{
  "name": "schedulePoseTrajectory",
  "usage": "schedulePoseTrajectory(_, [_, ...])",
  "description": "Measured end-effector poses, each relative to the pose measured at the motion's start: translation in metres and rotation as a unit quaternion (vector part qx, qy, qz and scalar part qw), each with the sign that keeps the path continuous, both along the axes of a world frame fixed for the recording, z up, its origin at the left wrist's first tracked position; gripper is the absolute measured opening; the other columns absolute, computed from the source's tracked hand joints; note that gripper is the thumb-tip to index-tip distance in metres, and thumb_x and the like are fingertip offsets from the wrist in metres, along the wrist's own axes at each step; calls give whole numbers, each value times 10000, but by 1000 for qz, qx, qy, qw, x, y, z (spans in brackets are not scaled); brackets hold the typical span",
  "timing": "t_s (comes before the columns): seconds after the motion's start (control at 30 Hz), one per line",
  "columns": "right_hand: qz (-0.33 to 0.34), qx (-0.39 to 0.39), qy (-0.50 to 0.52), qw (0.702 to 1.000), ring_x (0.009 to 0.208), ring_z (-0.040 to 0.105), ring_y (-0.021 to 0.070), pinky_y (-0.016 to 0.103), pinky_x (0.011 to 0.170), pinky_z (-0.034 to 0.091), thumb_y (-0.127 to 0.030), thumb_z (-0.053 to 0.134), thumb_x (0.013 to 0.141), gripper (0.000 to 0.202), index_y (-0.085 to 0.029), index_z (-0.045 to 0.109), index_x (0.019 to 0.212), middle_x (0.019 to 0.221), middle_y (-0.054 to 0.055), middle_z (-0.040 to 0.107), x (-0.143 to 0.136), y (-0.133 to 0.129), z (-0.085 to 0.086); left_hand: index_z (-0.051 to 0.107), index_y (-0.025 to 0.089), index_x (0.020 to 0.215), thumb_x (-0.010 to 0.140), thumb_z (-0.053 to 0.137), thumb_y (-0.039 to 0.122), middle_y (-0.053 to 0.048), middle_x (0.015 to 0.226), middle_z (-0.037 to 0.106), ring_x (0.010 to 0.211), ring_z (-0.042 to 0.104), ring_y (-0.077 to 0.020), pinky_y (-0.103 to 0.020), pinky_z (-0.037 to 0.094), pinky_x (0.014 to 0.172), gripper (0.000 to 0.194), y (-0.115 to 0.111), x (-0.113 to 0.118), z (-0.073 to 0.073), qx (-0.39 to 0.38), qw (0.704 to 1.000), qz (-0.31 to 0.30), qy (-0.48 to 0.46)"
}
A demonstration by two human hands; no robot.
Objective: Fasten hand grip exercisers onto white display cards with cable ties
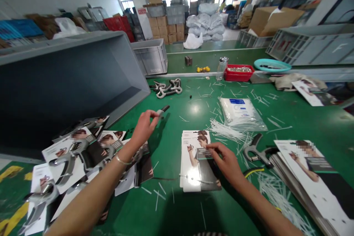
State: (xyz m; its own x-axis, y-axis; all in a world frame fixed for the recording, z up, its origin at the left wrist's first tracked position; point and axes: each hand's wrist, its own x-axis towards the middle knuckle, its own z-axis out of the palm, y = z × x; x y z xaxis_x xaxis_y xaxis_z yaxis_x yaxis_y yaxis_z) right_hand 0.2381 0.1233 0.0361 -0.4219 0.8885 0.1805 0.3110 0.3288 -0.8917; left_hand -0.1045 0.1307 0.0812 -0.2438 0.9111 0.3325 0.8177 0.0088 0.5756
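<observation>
My left hand (146, 127) is raised over the green table, its fingers closed round the grey end of a hand grip (163, 110) whose black handle points up and right. My right hand (225, 160) rests its fingertips on the upper right part of a printed card (195, 173) at the middle; its fingers are pressed together, and whether they pinch anything is hidden. Another card shows beneath it. Left of the cards, several carded hand grips (65, 167) lie in a heap, partly behind my left forearm.
Loose hand grips (168, 88) lie at the back. White ties (229, 131), a plastic bag of ties (243, 112), a hand grip (258, 151) and a card stack (312, 177) sit right. A grey bin (121, 70) stands left, a red tray (239, 73) behind.
</observation>
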Motion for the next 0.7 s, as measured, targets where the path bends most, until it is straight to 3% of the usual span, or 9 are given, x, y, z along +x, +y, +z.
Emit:
schedulePoseTrajectory(0.07, [30,90,-40,995,1196,557,282,450,1013,438,-353,544,942,279,-264,618,1195,1295,98,601,-7,1,26,547,201,970,904,558,353,-36,944,611,857,615,-189,-345,518,782,166,-18,13,26,4,985,-73,-153])
schedulePoseTrajectory(0.13, [64,136,-93,984,1318,461,305,472,1066,395,-356,610,901,479,-274,508,1361,1453,103,476,-14,-2,48,554,193,965,881,601,378,-24,926,605,786,628,-161,-306,546,698,209,-32,33,44,-52,947,-154,-276])
schedulePoseTrajectory(0.2, [97,120,-151,976,1257,522,317,462,1014,435,-368,647,875,572,-268,458,1405,1389,112,544,-16,-8,60,568,184,975,865,627,387,-24,928,608,755,628,-145,-300,553,684,239,-43,56,51,-122,898,-219,-362])
schedulePoseTrajectory(0.27, [126,64,-184,973,1038,648,285,408,879,497,-357,587,917,421,-263,527,1323,1139,87,684,-13,-16,61,574,178,1004,853,646,393,-26,935,607,759,622,-141,-302,549,689,273,-47,75,47,-162,855,-254,-422])
schedulePoseTrajectory(0.33, [131,24,-186,973,870,675,241,360,787,506,-324,497,964,275,-259,590,1214,963,58,710,-6,-22,57,576,171,1025,839,668,394,-28,931,600,770,609,-142,-294,534,679,305,-45,90,37,-174,833,-265,-453])
schedulePoseTrajectory(0.47, [63,85,-212,971,997,626,257,380,851,492,-323,537,936,284,-260,586,1208,1125,95,632,6,-25,48,593,147,1019,834,685,381,-32,911,590,743,574,-121,-260,488,664,312,-31,103,16,-201,818,-290,-454])
schedulePoseTrajectory(0.57, [57,101,-254,960,1042,602,255,378,859,488,-331,592,900,326,-276,551,1218,1212,89,566,12,-21,47,599,142,1051,842,685,367,-43,933,610,758,575,-120,-257,477,684,319,-23,103,10,-227,800,-322,-453])
schedulePoseTrajectory(0.7, [87,44,-233,968,885,610,203,316,770,469,-320,579,901,158,-235,541,1029,1009,43,619,12,-16,50,609,142,1077,837,695,362,-53,919,638,729,584,-119,-256,462,667,337,-17,100,13,-274,761,-347,-475])
